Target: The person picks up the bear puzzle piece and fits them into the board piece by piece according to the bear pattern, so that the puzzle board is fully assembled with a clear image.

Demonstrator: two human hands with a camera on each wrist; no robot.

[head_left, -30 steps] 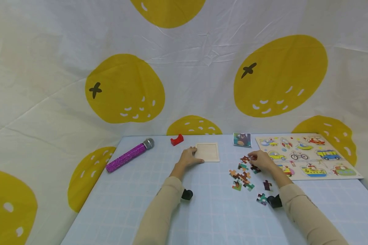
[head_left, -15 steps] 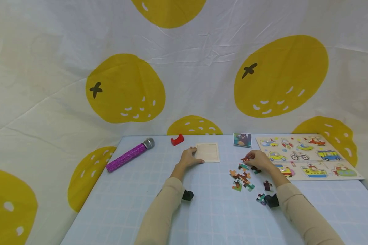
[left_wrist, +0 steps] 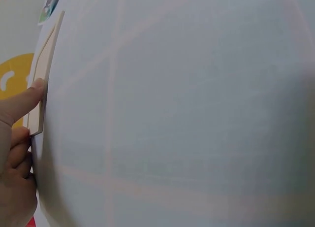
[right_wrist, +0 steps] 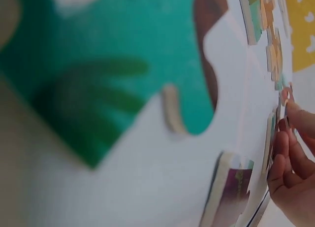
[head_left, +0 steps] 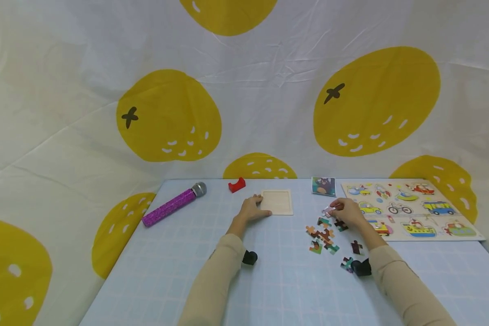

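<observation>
In the head view my left hand (head_left: 251,208) grips the left side of a small square wooden puzzle tray (head_left: 277,202), its recess bare. The left wrist view shows the thumb (left_wrist: 34,91) on the near edge of the tray (left_wrist: 47,64) and curled fingers at its corner. My right hand (head_left: 347,211) pinches a jigsaw piece (head_left: 328,211) that shines pale with glare. Just below lie several loose jigsaw pieces (head_left: 325,234), brown, orange and green. Seen from the right wrist, the right hand (right_wrist: 298,163) has thumb and fingertips together on the piece, mostly hidden.
A bear picture card (head_left: 323,186) lies behind the pieces. To the right is a large vehicle puzzle board (head_left: 411,210), partly under the right hand's side. A purple microphone (head_left: 173,206) and a red block (head_left: 237,184) lie at left. A patterned cloth hangs behind the table.
My right fingers have picked at the brown piece and tilted it, so its surface now shines pale. The left hand stays on the tray.
</observation>
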